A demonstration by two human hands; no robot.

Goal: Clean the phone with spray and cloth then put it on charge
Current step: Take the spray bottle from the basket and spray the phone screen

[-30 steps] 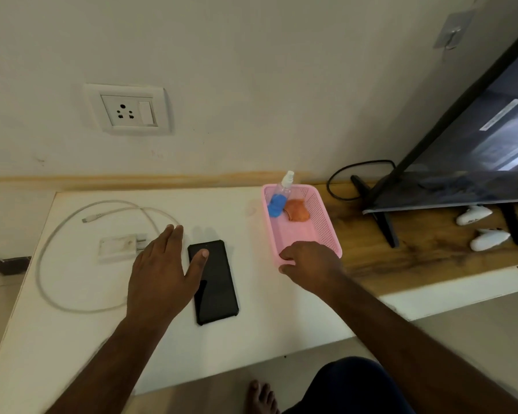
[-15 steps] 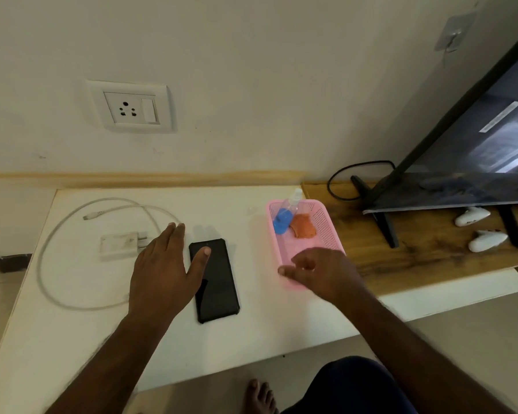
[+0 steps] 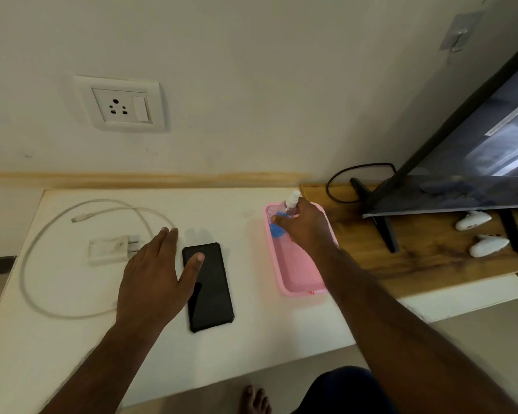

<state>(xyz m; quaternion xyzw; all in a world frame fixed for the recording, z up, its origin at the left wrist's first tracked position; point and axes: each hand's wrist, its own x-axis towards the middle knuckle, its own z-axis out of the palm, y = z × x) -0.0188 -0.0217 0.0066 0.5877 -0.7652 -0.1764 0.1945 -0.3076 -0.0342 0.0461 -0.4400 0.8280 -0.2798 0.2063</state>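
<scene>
Head view: both hands over a white table [image 3: 72, 348]
Right hand [image 3: 307, 227]: reaching into the far end of the pink basket [image 3: 296, 279], fingers curling round the spray bottle [image 3: 283, 218] — whether the grip has closed, I cannot tell
Left hand [image 3: 153, 276]: fingers straight, flat on the table, thumb resting on the phone [image 3: 208, 286]
Phone: face up, centre of the table, left of the basket
Charger [image 3: 111, 249]: far left, its cable [image 3: 42, 234] looped around it, below the wall socket [image 3: 121, 106]
Handling: bottle likely light, smooth plastic — take it round the body under the nozzle; phone stiff, slick glass, best held by its edges
</scene>
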